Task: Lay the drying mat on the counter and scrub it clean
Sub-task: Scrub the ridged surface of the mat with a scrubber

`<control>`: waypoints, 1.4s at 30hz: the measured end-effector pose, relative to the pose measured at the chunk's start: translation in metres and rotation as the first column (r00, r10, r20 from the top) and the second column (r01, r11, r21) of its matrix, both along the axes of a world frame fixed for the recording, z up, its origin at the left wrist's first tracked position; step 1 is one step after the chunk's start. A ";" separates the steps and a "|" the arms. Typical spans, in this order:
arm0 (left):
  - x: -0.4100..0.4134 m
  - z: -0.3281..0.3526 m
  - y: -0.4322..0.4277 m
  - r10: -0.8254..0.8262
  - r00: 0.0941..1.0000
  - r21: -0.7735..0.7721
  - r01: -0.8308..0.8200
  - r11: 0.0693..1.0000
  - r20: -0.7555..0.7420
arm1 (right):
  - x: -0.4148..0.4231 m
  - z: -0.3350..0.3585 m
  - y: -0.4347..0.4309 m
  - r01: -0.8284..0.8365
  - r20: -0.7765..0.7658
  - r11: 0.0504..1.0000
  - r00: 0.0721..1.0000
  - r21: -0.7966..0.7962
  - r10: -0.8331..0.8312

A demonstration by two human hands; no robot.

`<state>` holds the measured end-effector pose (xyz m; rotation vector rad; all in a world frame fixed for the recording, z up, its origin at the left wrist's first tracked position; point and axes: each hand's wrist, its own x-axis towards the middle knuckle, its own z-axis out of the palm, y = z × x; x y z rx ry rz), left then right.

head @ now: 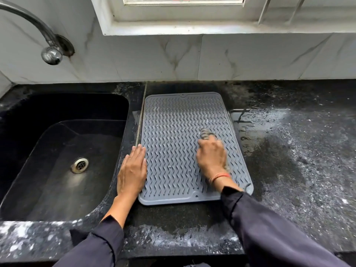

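Flat left hand (132, 170) presses mat (173, 128); right hand (212, 158) grip clutches scrubber (205, 134) on it.

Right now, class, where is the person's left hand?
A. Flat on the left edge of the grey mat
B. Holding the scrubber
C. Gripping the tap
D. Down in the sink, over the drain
A: the left hand lies flat, fingers straight, along the left edge of the drying mat, while the right hand holds the scrubber on the mat.
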<state>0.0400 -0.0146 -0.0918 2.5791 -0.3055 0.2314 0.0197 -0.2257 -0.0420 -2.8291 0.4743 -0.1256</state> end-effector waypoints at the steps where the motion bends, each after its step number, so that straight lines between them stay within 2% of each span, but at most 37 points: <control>1: 0.000 0.000 0.001 0.001 1.000 -0.008 -0.001 1.000 -0.002 | -0.003 -0.002 0.013 -0.097 0.010 0.995 0.995 -0.002 0.097; 3: 0.000 0.001 0.002 -0.004 1.000 -0.015 0.004 1.000 -0.002 | -0.007 -0.002 0.011 -0.230 0.016 0.973 0.973 -0.033 0.231; 4: 0.000 0.001 0.002 -0.009 1.000 -0.013 0.009 1.000 -0.002 | -0.007 -0.001 -0.004 -0.230 0.016 0.971 0.973 -0.063 0.232; 5: -0.001 0.001 0.002 -0.010 1.000 -0.013 0.010 1.000 -0.002 | -0.005 0.000 -0.023 -0.172 0.016 0.980 0.985 -0.095 0.174; 7: -0.001 0.002 0.001 -0.003 1.000 -0.017 0.003 1.000 -0.006 | -0.005 0.006 -0.065 0.067 0.006 0.991 0.998 -0.118 -0.067; 9: -0.001 0.003 0.000 0.002 1.000 -0.007 -0.002 1.000 -0.005 | -0.008 0.009 -0.093 0.273 -0.014 0.957 0.961 -0.095 -0.275; 11: -0.001 0.004 -0.001 0.007 1.000 -0.005 -0.007 1.000 -0.002 | -0.009 0.010 -0.082 0.300 -0.027 0.952 0.953 -0.062 -0.302; 14: -0.002 0.005 -0.002 0.011 1.000 -0.020 -0.011 1.000 -0.005 | -0.011 0.006 -0.019 0.100 0.007 0.995 0.995 -0.012 -0.100; 17: -0.003 0.005 -0.001 0.011 1.000 -0.020 -0.011 1.000 -0.010 | -0.016 0.001 0.038 -0.160 -0.022 0.987 0.987 -0.009 0.160; 19: -0.003 0.005 0.001 0.007 1.000 -0.019 -0.007 1.000 -0.012 | -0.017 0.001 0.035 -0.273 -0.038 0.961 0.962 -0.046 0.271; 20: -0.003 0.005 0.001 0.002 1.000 -0.019 -0.003 1.000 -0.014 | -0.015 0.002 0.020 -0.275 -0.029 0.957 0.961 -0.090 0.274; 22: -0.003 0.006 0.000 0.000 1.000 -0.020 0.000 1.000 -0.016 | -0.011 0.003 -0.021 -0.149 -0.011 0.976 0.989 -0.156 0.149; 25: -0.003 0.006 -0.003 0.013 1.000 -0.033 -0.013 0.999 -0.012 | -0.008 0.005 -0.065 0.154 -0.010 0.976 0.987 -0.154 -0.158; 27: -0.003 0.007 -0.003 0.018 1.000 -0.037 -0.018 0.999 -0.012 | -0.005 0.001 -0.042 0.185 -0.020 0.978 0.982 -0.098 -0.188; 29: -0.003 0.007 -0.004 0.021 1.000 -0.038 -0.021 0.999 -0.012 | -0.001 -0.003 0.006 0.072 -0.010 0.997 0.997 -0.008 -0.073; 32: -0.002 0.005 -0.002 0.019 1.000 -0.037 -0.019 0.999 -0.003 | 0.000 -0.002 0.072 -0.206 0.015 0.977 0.979 0.054 0.205; 34: -0.002 0.004 -0.001 0.013 1.000 -0.031 -0.013 0.999 -0.008 | -0.003 0.001 0.079 -0.348 0.009 0.937 0.938 0.018 0.348; 36: -0.002 0.004 0.001 -0.001 1.000 -0.027 0.001 1.000 -0.005 | 0.001 -0.001 0.052 -0.375 0.001 0.924 0.927 -0.076 0.376; 38: -0.003 0.005 0.001 0.001 1.000 -0.028 -0.001 1.000 -0.004 | 0.006 -0.001 0.012 -0.261 -0.021 0.954 0.965 -0.144 0.261; 40: -0.003 0.005 0.000 0.011 1.000 -0.026 -0.011 1.000 0.001 | 0.008 0.003 -0.019 -0.070 -0.018 0.983 0.998 -0.169 0.068; 42: -0.002 0.004 -0.001 0.008 1.000 -0.014 -0.008 1.000 0.014 | 0.009 0.004 -0.012 0.037 -0.007 0.989 0.999 -0.141 -0.038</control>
